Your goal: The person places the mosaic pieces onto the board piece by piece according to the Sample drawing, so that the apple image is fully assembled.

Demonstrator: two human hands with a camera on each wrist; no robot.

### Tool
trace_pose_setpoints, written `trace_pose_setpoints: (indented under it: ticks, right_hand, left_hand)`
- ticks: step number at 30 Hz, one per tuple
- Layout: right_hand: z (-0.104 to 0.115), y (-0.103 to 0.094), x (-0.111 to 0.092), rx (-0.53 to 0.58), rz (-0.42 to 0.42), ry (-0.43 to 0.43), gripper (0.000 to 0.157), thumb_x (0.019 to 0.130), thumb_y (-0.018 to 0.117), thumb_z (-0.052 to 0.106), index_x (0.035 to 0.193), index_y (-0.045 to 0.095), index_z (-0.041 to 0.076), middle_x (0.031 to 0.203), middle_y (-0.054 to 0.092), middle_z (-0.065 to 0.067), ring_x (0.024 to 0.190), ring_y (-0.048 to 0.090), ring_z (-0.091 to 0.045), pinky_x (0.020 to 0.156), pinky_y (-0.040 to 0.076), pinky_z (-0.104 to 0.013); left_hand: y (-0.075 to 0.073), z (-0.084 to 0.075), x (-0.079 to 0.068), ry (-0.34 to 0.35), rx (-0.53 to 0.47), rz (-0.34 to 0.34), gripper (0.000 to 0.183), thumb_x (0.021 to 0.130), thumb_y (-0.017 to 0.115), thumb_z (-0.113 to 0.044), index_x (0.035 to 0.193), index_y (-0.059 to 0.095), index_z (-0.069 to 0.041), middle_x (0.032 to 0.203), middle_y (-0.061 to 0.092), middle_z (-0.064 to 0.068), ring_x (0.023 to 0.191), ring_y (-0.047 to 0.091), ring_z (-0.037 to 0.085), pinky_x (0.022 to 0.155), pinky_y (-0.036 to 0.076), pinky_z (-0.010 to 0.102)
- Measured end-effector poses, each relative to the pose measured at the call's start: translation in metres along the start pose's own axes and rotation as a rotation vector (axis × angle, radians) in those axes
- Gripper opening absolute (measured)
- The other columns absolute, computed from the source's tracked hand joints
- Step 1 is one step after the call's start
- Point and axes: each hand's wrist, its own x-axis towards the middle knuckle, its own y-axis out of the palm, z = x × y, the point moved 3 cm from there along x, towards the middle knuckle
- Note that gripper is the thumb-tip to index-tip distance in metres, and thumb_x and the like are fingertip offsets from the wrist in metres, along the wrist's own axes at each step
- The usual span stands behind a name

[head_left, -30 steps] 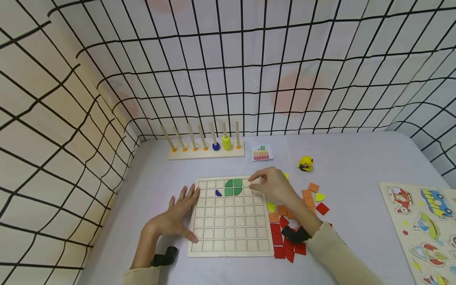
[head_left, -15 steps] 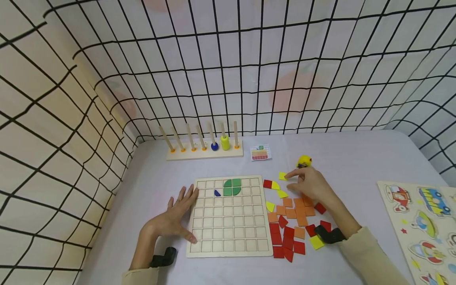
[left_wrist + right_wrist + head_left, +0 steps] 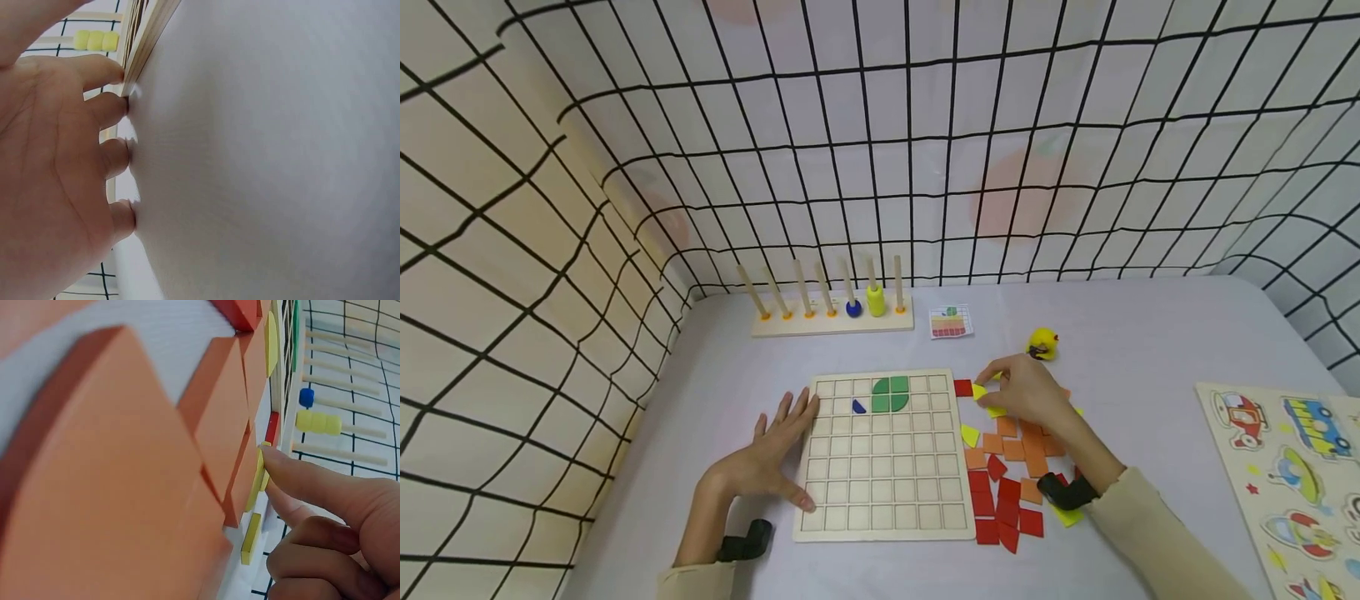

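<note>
A square wooden grid board (image 3: 883,467) lies on the table. In its upper rows sit several green tiles (image 3: 891,394) and one small blue tile (image 3: 859,406). My left hand (image 3: 767,458) rests on the table with fingers spread, its index fingertip and thumb at the board's left edge; the left wrist view shows the palm (image 3: 50,169) beside the board's side (image 3: 147,44). Right of the board's upper corner, my right hand (image 3: 1026,392) pinches a yellow quarter-circle tile (image 3: 979,391) between thumb and index finger, close to a red tile (image 3: 962,388). Its other fingers are curled.
Loose orange tiles (image 3: 1034,450) and red tiles (image 3: 982,504) lie right of the board. Behind stand a peg rack (image 3: 835,325) with blue and yellow beads, a pattern card (image 3: 951,322) and a yellow duck (image 3: 1042,343). A picture puzzle board (image 3: 1292,483) lies at far right; black netting (image 3: 910,133) surrounds the table.
My right hand moved from the board's upper right corner out over the loose tiles by the duck, then back left to the yellow quarter-circle tile. My left hand has stayed put.
</note>
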Motion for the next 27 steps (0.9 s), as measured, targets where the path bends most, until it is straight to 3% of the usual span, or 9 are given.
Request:
trace_pose_setpoints:
  ticks: [6,13,20,27]
  right_hand:
    - [-0.001,-0.002,-0.004,-0.051,0.024,-0.01,0.026,0.086,0.083,0.016,0.107,0.077,0.002,0.065,0.044,-0.001,0.056,0.041,-0.016,0.052,0.029,-0.023]
    - [-0.004,-0.003,-0.006,-0.043,0.061,-0.026,0.029,0.088,0.082,0.016,0.11,0.073,0.0,0.063,0.041,0.001,0.049,0.04,-0.013,0.05,0.028,-0.023]
    - [-0.001,-0.002,-0.004,-0.081,0.058,-0.036,0.028,0.087,0.083,0.018,0.108,0.074,0.001,0.066,0.042,0.0,0.058,0.041,-0.015,0.052,0.029,-0.023]
    - [0.023,0.007,-0.011,0.055,0.102,-0.093,0.026,0.088,0.082,0.017,0.108,0.074,0.003,0.059,0.033,0.002,0.054,0.033,-0.015,0.051,0.023,-0.023]
  left_hand:
    - [0.0,0.0,0.001,-0.009,-0.006,0.008,0.148,0.057,0.101,-0.035,0.166,0.004,-0.007,0.173,-0.012,0.019,0.158,-0.022,0.043,0.12,-0.017,0.073]
    - [0.0,0.0,0.002,-0.013,0.0,0.007,0.149,0.057,0.101,-0.035,0.166,0.004,-0.006,0.173,-0.012,0.019,0.158,-0.022,0.044,0.12,-0.017,0.074]
    - [-0.001,0.0,0.002,-0.01,-0.002,0.012,0.149,0.057,0.1,-0.036,0.166,0.004,-0.006,0.173,-0.013,0.019,0.158,-0.022,0.044,0.12,-0.017,0.074]
    - [0.0,0.0,0.001,-0.004,-0.006,0.012,0.149,0.057,0.1,-0.036,0.166,0.004,-0.006,0.173,-0.013,0.02,0.158,-0.022,0.045,0.119,-0.017,0.075]
